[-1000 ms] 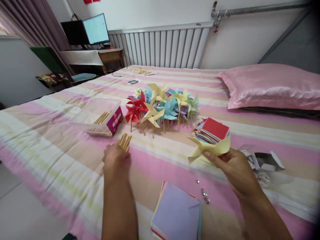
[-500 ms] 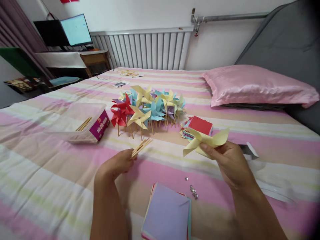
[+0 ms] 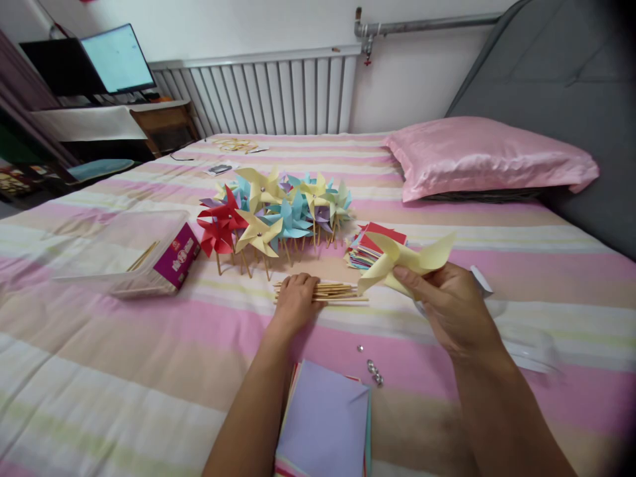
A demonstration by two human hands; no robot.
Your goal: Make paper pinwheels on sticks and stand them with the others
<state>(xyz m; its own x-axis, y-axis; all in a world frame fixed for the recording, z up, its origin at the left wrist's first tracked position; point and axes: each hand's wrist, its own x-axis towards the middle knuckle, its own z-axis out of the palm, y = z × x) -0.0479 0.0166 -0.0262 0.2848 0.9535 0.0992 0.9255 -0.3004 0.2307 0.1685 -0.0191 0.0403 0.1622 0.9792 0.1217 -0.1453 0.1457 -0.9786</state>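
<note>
My left hand (image 3: pixel 298 305) rests on a bundle of thin wooden sticks (image 3: pixel 340 291) lying on the bed, its fingers curled over them. Between thumb and fingers, my right hand (image 3: pixel 442 298) grips a pale yellow paper pinwheel (image 3: pixel 403 260) that has no stick visible on it. Just beyond the left hand, a cluster of finished pinwheels (image 3: pixel 289 215) in red, yellow, blue and purple stands upright on sticks. Below the hands lie a stack of coloured paper squares (image 3: pixel 322 421), purple on top, and several small shiny metal fasteners (image 3: pixel 373 372).
A clear plastic box (image 3: pixel 124 265) with a purple label and some sticks sits at left. Behind the held pinwheel is a second paper stack (image 3: pixel 385 233), red on top. A pink pillow (image 3: pixel 487 156) lies at the back right; a radiator (image 3: pixel 268 93) lines the wall.
My left hand has moved right and down with its few sticks onto the bundle, which was not seen before. The right hand still holds the yellow pinwheel. The view has shifted slightly right.
</note>
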